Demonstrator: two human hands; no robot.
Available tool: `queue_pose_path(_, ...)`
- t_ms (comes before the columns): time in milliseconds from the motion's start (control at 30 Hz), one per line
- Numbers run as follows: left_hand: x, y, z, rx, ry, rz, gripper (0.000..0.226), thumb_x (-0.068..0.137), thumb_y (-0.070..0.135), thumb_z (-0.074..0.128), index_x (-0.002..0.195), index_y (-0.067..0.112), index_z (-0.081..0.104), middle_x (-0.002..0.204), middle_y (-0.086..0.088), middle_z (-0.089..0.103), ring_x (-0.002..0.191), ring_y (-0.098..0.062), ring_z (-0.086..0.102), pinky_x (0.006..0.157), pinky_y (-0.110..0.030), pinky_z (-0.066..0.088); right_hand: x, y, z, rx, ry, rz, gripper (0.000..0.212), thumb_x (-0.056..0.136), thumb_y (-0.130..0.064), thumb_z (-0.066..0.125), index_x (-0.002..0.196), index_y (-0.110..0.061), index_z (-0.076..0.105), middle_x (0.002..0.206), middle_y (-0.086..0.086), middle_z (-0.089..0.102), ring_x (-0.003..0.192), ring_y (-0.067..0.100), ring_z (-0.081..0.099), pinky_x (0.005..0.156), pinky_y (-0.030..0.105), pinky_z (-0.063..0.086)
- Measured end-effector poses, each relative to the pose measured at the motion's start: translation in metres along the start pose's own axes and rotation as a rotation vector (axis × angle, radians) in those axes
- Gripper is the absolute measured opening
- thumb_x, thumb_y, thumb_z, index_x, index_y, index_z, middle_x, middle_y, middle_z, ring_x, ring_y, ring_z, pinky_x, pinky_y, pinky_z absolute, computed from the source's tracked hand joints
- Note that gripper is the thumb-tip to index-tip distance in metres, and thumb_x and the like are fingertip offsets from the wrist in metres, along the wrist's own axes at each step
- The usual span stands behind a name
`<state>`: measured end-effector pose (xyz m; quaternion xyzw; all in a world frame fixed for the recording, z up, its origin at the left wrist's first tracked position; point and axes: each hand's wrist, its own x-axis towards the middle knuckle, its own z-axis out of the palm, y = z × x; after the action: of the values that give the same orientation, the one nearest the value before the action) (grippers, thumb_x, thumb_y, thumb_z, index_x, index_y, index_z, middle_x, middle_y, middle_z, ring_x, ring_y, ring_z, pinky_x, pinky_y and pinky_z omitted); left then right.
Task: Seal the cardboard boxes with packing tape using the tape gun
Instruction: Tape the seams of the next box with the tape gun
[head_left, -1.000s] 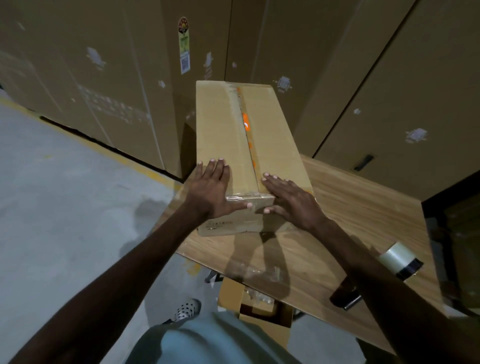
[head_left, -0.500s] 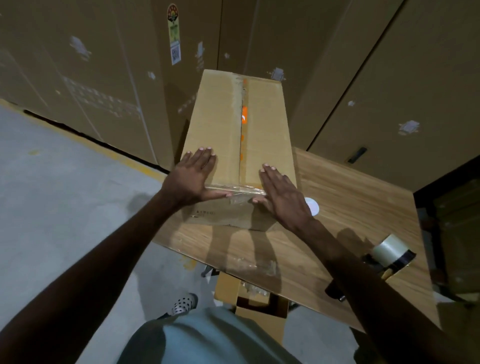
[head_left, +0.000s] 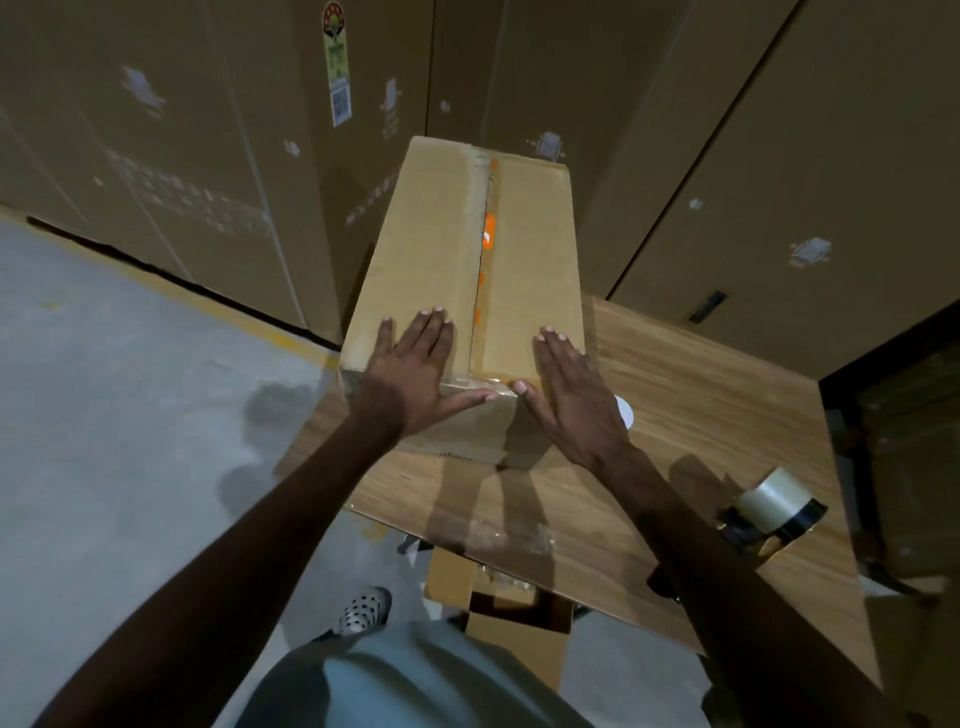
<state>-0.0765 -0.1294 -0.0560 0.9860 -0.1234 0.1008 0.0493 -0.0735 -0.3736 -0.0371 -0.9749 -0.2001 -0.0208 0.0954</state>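
Cardboard box (head_left: 457, 270) stands on the wooden counter (head_left: 701, 415), long axis pointing away from the person, its top seam under clear tape. Left hand (head_left: 410, 374) and right hand (head_left: 571, 395) lie flat, fingers straight, on the near end of the top, thumbs along the edge. Tape gun (head_left: 769, 514) rests on the counter, well apart to the right.

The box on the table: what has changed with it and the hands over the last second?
Both hands slid outward on the cardboard box: the left hand stays flat on top, the right hand has moved to the right edge. Neither grips anything. The tape gun still lies untouched on the table.
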Motion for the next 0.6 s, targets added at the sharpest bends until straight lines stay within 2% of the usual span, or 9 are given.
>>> queue_pose_path(100, 0.008, -0.02, 0.007, -0.038, 0.086, 0.111, 0.111, 0.083, 0.09, 0.02, 0.149, 0.004, 0.044, 0.158, -0.012, 0.039, 0.146, -0.024, 0.038, 0.118, -0.058, 0.026, -0.004, -0.017, 0.005, 0.004, 0.035, 0.052, 0.088, 0.096, -0.068, 0.013, 0.159, -0.007, 0.023, 0.169, 0.011, 0.013, 0.156, 0.025, 0.01, 0.125, 0.039, 0.006)
queue_pose_path(167, 0.015, -0.039, 0.006, -0.081, 0.103, 0.185, 0.112, 0.081, 0.092, 0.023, 0.151, 0.008, 0.043, 0.16, -0.008, 0.036, 0.148, -0.02, 0.034, 0.118, -0.058, 0.027, -0.007, -0.035, 0.011, 0.06, 0.069, 0.085, 0.089, 0.095, -0.068, 0.011, 0.159, -0.007, 0.023, 0.169, 0.011, 0.013, 0.156, 0.024, 0.01, 0.124, 0.037, 0.004)
queue_pose_path(267, 0.029, -0.065, -0.011, -0.205, -0.059, 0.206, 0.121, 0.071, 0.1, 0.025, 0.161, 0.019, 0.02, 0.168, 0.004, 0.011, 0.155, -0.011, 0.005, 0.126, -0.049, 0.009, -0.011, -0.06, 0.016, 0.455, 0.138, 0.17, 0.075, 0.101, -0.062, 0.023, 0.159, -0.016, 0.027, 0.168, 0.001, 0.018, 0.153, 0.007, 0.009, 0.125, 0.032, 0.002)
queue_pose_path(333, 0.034, -0.067, -0.025, -0.263, -0.122, 0.224, 0.121, 0.07, 0.1, 0.028, 0.161, 0.022, 0.013, 0.168, 0.006, 0.001, 0.154, -0.009, -0.007, 0.125, -0.044, -0.001, -0.012, -0.062, 0.012, 0.802, 0.189, 0.223, 0.062, 0.103, -0.052, 0.035, 0.156, -0.019, 0.036, 0.163, -0.004, 0.032, 0.149, -0.001, 0.02, 0.126, 0.033, 0.015)
queue_pose_path(400, 0.034, -0.053, -0.029, -0.248, -0.114, 0.271, 0.117, 0.073, 0.097, 0.03, 0.161, 0.02, 0.016, 0.168, 0.006, 0.002, 0.154, -0.009, -0.007, 0.125, -0.045, -0.001, -0.012, -0.048, 0.004, 0.964, 0.261, 0.222, 0.052, 0.104, -0.045, 0.043, 0.149, -0.019, 0.049, 0.154, -0.006, 0.046, 0.143, -0.002, 0.036, 0.121, 0.032, 0.03)
queue_pose_path(467, 0.031, -0.03, -0.022, -0.226, -0.101, 0.298, 0.113, 0.075, 0.093, 0.031, 0.161, 0.02, 0.02, 0.168, 0.007, 0.009, 0.155, -0.009, 0.0, 0.125, -0.046, 0.003, -0.008, -0.024, 0.0, 0.862, 0.292, 0.148, 0.051, 0.101, -0.049, 0.047, 0.143, -0.021, 0.056, 0.149, -0.005, 0.053, 0.144, 0.004, 0.04, 0.119, 0.034, 0.036)
queue_pose_path(533, 0.029, -0.014, -0.011, -0.193, -0.071, 0.294, 0.11, 0.077, 0.094, 0.027, 0.159, 0.021, 0.026, 0.167, 0.008, 0.016, 0.154, -0.011, 0.01, 0.124, -0.05, 0.013, -0.003, -0.001, -0.001, 0.691, 0.254, 0.02, 0.055, 0.1, -0.055, 0.047, 0.142, -0.02, 0.057, 0.149, -0.002, 0.054, 0.146, 0.009, 0.038, 0.118, 0.04, 0.037)
queue_pose_path(600, 0.027, -0.013, 0.001, -0.177, 0.064, 0.335, 0.105, 0.08, 0.093, 0.028, 0.155, 0.019, 0.037, 0.163, 0.005, 0.03, 0.151, -0.015, 0.026, 0.119, -0.053, 0.027, 0.0, 0.016, 0.001, 0.548, 0.171, -0.114, 0.061, 0.101, -0.058, 0.044, 0.144, -0.016, 0.055, 0.152, -0.001, 0.051, 0.148, 0.012, 0.035, 0.12, 0.044, 0.034)
